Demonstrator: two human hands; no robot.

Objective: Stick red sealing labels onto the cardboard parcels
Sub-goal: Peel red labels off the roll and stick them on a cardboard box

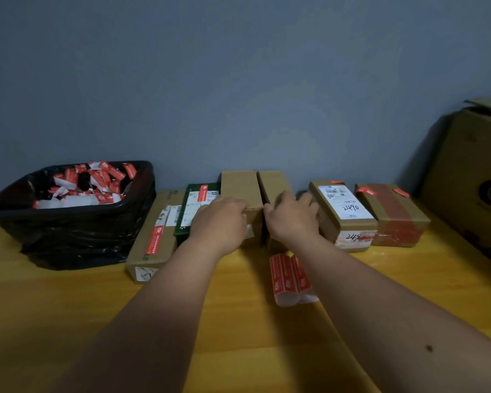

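Both hands are gripping plain cardboard parcels standing mid-row at the counter's (68, 302) far edge: left hand (220, 219) curling over one parcel (240, 188), right hand (292, 217) over its neighbour (272, 182) (seemingly light, stiff). Red labels (288, 275) are lying nearer, flimsy; best peeled by a corner.

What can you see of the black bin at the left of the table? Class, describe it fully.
The black bin stands upright on the yellow wooden table, close to the blue-grey wall. A crinkled, glossy black plastic bag lines it and drapes over its rim and sides. Inside lies a heap of torn red and white label scraps, piled near the rim. A flat cardboard parcel lies right beside it; contact is unclear. Neither hand touches it.
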